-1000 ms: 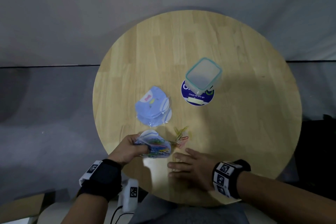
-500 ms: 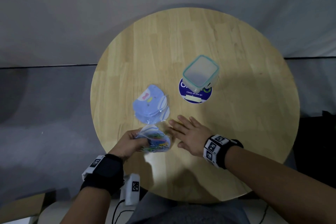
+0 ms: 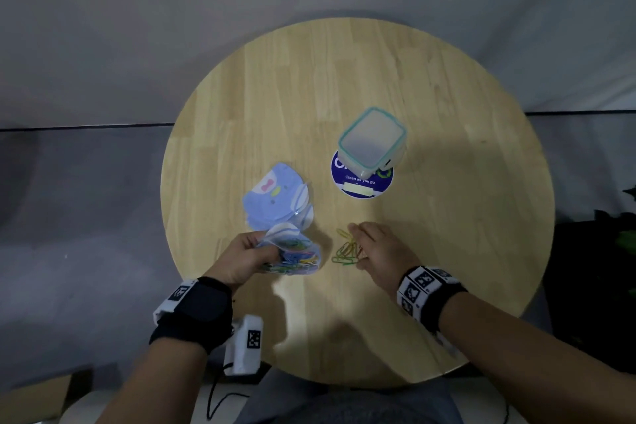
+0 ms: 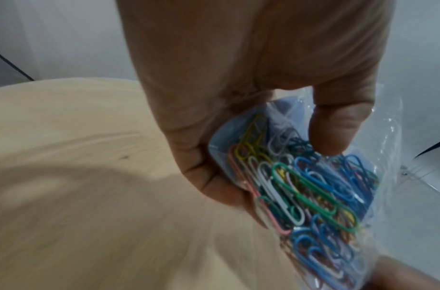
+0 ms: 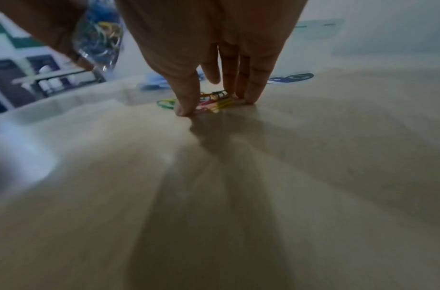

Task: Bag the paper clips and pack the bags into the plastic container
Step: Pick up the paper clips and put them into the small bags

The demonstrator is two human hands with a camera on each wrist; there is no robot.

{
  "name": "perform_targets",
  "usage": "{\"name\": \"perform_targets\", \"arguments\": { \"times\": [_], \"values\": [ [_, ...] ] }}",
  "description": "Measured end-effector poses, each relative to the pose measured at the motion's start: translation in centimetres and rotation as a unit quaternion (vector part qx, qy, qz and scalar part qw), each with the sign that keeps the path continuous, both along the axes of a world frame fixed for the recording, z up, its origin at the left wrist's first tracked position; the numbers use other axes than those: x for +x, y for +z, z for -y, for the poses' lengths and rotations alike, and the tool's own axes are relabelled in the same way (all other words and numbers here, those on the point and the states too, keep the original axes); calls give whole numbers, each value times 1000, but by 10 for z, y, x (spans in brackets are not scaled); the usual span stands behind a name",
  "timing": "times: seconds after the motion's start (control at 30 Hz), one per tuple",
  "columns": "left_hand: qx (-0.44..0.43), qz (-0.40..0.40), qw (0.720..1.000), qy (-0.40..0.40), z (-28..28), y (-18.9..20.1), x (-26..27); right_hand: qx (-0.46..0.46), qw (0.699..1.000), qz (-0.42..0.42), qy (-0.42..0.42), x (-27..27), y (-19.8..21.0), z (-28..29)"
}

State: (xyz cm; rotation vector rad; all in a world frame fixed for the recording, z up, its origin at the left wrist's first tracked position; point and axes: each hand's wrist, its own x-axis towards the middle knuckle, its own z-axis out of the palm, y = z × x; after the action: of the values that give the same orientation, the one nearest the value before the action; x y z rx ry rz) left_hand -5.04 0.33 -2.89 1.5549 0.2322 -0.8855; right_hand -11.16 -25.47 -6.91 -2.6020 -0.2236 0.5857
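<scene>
My left hand [image 3: 247, 255] [image 4: 271, 157] grips a clear bag [image 3: 296, 256] [image 4: 313, 196] stuffed with coloured paper clips, held just above the table near its front edge. A small heap of loose yellow, green and pink paper clips [image 3: 344, 249] [image 5: 211, 98] lies right of the bag. My right hand [image 3: 359, 246] [image 5: 216, 106] stands over them, fingers straight, with the thumb and fingertips touching the table on either side of the heap. The lidded plastic container [image 3: 371, 141] with its teal rim stands farther back.
A stack of empty blue printed bags [image 3: 278, 200] lies behind the held bag. The container sits partly on a round blue sticker [image 3: 361, 182]. The round wooden table [image 3: 447, 217] is bordered by grey floor and white cloth.
My right hand went from the table's front edge forward onto the loose clips, then drew back right, fingertips now bracketing the uncovered heap. The left hand keeps holding the filled bag.
</scene>
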Motion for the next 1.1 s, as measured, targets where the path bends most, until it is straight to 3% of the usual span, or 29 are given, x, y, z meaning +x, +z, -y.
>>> {"name": "perform_targets", "arguments": {
  "times": [0.13,0.57,0.77,0.87,1.0,1.1],
  "values": [
    [-6,-16,1000,-14,9,-3,-10,-1,997,-37,-64,7,0,-12],
    [-40,-32,997,-60,28,-8,-29,-43,998,-18,-35,5,7,-17],
    [-40,-18,997,-64,41,-8,-24,98,981,22,-167,9,39,-7],
    [-30,-4,997,-67,47,-8,-21,131,980,53,-137,10,70,-9],
    [-12,14,997,-78,55,-8,-18,80,994,48,-53,16,96,-10],
    [-4,31,993,-112,61,-6,-17,101,983,124,-90,26,100,-13]
  ]
}}
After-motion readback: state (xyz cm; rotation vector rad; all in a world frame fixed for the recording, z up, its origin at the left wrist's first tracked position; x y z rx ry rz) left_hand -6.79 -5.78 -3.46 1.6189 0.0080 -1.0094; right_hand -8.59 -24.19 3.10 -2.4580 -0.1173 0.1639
